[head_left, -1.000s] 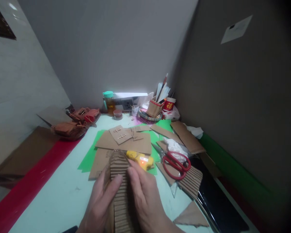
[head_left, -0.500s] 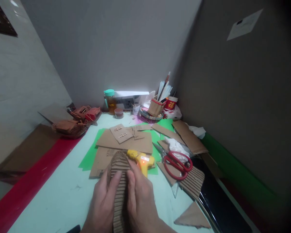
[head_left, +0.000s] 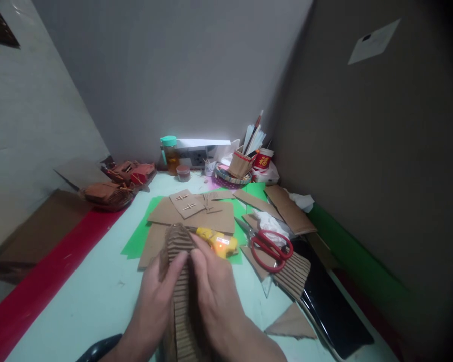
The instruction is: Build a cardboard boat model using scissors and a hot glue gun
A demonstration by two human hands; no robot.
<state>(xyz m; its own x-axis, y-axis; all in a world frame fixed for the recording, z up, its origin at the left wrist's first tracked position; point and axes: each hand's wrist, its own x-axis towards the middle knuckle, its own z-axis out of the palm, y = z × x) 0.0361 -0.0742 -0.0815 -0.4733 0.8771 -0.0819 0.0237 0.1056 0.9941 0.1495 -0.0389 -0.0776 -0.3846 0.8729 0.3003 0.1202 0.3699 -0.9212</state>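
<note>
A brown corrugated cardboard piece (head_left: 183,306), with its ridges showing and its far end curved, stands up between my two hands. My left hand (head_left: 154,296) grips it from the left side, thumb pressed on the ridged face. From the right, my right hand (head_left: 215,291) closes on the same piece, its thumb close to the left one. The fingers behind the cardboard are hidden. Just past my right hand lies a yellow glue gun (head_left: 217,242), partly covered by the hand, with an orange light showing on it.
Red-handled scissors (head_left: 272,251) lie on cardboard scraps at the right, beside a shiny black object (head_left: 335,301). Flat cardboard sheets (head_left: 211,218) rest on green paper ahead. Farther back stand a teal-lidded bottle (head_left: 169,155) and a holder of sticks (head_left: 239,163). Reddish models (head_left: 109,193) sit at left.
My hands and the cardboard have tilted slightly and shifted a little up and left, with both thumbs now nearer each other. The view has moved slightly, and more of a dark object shows at bottom left.
</note>
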